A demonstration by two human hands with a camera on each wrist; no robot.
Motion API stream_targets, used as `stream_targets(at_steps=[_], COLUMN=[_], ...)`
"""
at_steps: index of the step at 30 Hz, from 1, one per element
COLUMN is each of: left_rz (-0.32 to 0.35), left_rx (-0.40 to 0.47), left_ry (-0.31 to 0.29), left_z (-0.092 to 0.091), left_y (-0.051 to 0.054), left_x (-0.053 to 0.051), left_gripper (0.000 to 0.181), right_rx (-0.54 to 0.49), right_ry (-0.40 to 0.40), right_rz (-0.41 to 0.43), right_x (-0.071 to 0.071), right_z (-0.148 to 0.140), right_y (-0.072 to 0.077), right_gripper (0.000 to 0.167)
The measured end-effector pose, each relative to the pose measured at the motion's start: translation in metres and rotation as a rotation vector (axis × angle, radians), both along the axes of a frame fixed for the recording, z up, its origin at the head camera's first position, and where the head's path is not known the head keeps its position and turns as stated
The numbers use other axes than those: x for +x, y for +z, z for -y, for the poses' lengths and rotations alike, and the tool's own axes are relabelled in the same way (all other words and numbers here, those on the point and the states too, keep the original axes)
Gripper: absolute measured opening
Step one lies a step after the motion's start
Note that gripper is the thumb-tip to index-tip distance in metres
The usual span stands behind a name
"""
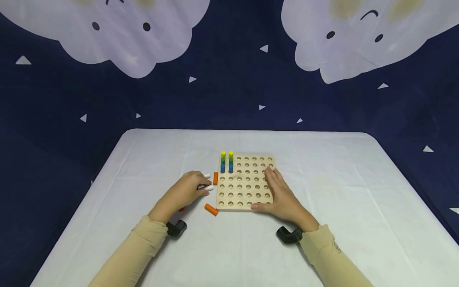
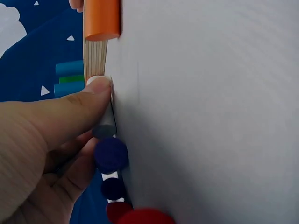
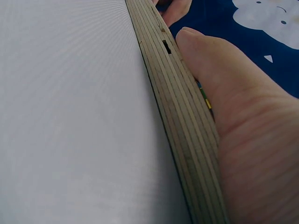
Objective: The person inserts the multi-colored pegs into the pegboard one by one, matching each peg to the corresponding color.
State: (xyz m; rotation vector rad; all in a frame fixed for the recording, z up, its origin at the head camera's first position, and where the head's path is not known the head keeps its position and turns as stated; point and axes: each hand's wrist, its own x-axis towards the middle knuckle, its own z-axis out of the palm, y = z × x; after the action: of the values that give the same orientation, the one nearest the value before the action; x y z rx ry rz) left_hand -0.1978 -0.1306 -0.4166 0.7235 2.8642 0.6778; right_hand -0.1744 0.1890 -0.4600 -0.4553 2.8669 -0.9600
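A square wooden pegboard (image 1: pixel 244 183) with rows of round holes lies on the table. Yellow, green and blue pegs (image 1: pixel 231 168) stand in two columns at its far left. My left hand (image 1: pixel 186 189), left of the board, pinches a white peg (image 2: pixel 106 120) low by the tabletop, its thumb on top; the fingertips are partly hidden. Another white peg (image 1: pixel 207 176) lies just beyond it. With fairly straight fingers, my right hand (image 1: pixel 283 199) rests on the board's near right corner, the thumb along the front edge.
One orange peg (image 1: pixel 215 178) lies along the board's left side, another orange peg (image 1: pixel 211 209) by its near left corner. Close to the left hand are dark blue pegs (image 2: pixel 110 155) and red pegs (image 2: pixel 145 217). A white cloth covers the table (image 1: pixel 229 251).
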Motion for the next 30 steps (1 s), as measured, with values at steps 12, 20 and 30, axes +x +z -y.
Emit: stream_targets(at_steps=[12, 20, 30], left_rz=[-0.039, -0.088, -0.043], left_rx=[0.028, 0.091, 0.201], left_ry=[-0.006, 0.068, 0.075], left_z=[-0.011, -0.006, -0.025], left_y=[0.000, -0.002, 0.005], left_x=[-0.002, 0.004, -0.004], left_gripper=[0.017, 0.016, 0.017], right_rx=[-0.027, -0.037, -0.019], right_ry=[-0.012, 0.027, -0.005], right_rz=[-0.012, 0.000, -0.001], right_x=[0.002, 0.003, 0.003], right_z=[-0.002, 0.007, 0.001], right_y=[0.000, -0.003, 0.001], right_gripper=[0.132, 0.130, 0.132])
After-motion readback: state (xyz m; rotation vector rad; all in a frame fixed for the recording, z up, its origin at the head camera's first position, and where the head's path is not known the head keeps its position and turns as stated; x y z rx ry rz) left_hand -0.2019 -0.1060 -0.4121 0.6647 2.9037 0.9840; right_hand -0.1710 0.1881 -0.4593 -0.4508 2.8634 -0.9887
